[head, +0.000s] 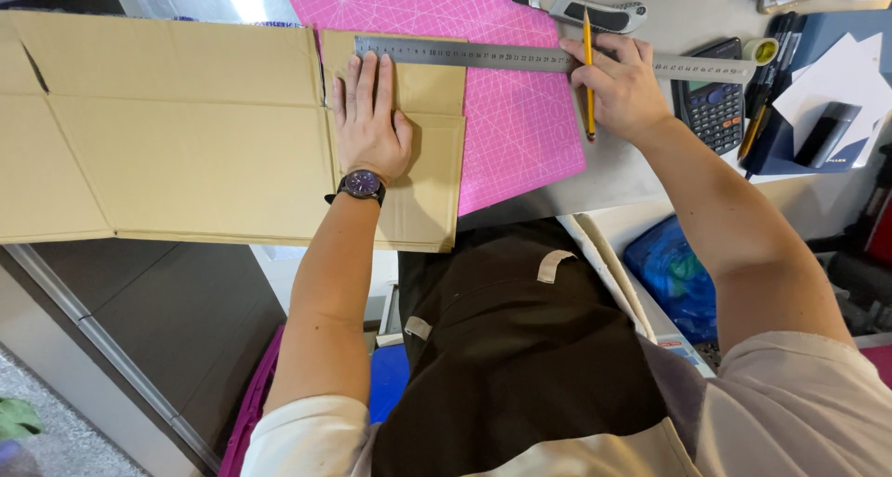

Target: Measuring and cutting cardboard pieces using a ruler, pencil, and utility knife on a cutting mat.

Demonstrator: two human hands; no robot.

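— Cardboard [186, 143], flattened, lies across the left part of the desk, and its right flap reaches onto the pink cutting mat [520, 133]. Where are the hands on it?

— The left hand [370, 124] lies flat on that right flap, palm down, fingers together and straight, their tips just below the steel ruler [557, 61]. It grips nothing; it only presses on the board. A dark wristwatch [362, 184] sits on that wrist.

— And the ruler?

— It runs left to right along the top edge of the flap, across the mat and out over the grey desk [688, 13]. Its left end lies on the cardboard, just above the left fingertips.

— The right hand?

— The right hand [621, 87] rests well to the right of the cardboard, past the mat's edge, its fingers laid over the ruler. It is closed on a yellow pencil [589, 73], which stands across the ruler with its dark end away from the person.

— What lies nearby?

— A grey utility knife [581, 11] lies just above the ruler, close to the right hand. A dark calculator [712, 101] sits just right of that hand, with a roll of tape [760, 50] by its upper corner.
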